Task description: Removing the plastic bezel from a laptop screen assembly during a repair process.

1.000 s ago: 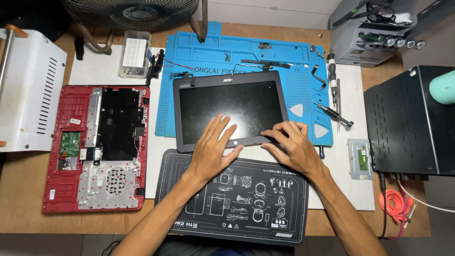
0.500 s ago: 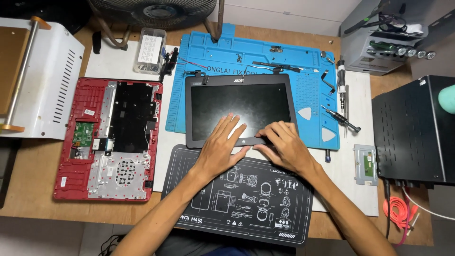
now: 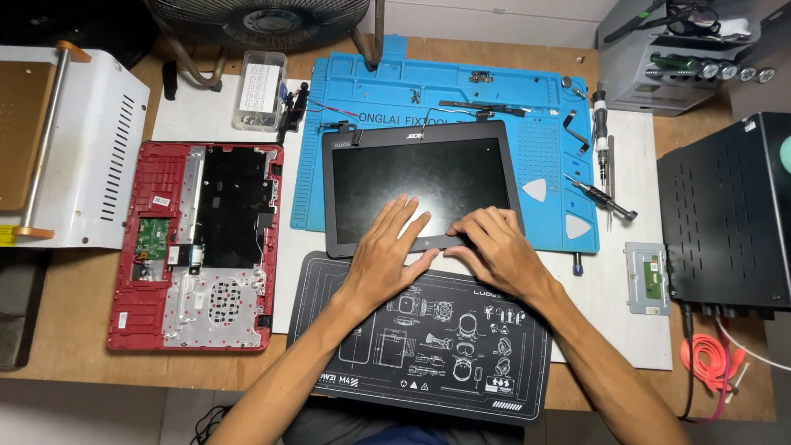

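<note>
- Since 1 s ago both hands have barely shifted on the screen's lower edge; only the camera view has drifted.
- Red base lies open at 9 o'clock, untouched.
- Screen sits half on the blue mat, with the black mat below it.
- Left hand: fingers spread flat on the glass.
- Right hand: fingers curled onto the bottom bezel, gripping nothing.
- Likely step: working the bezel loose; next needs fingertip purchase along the seam.
- Screwdrivers lie at 3 o'clock.

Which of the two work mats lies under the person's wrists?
The black mat, printed with white diagrams, nearest the person. The blue mat lies farther back, under the screen.
</note>
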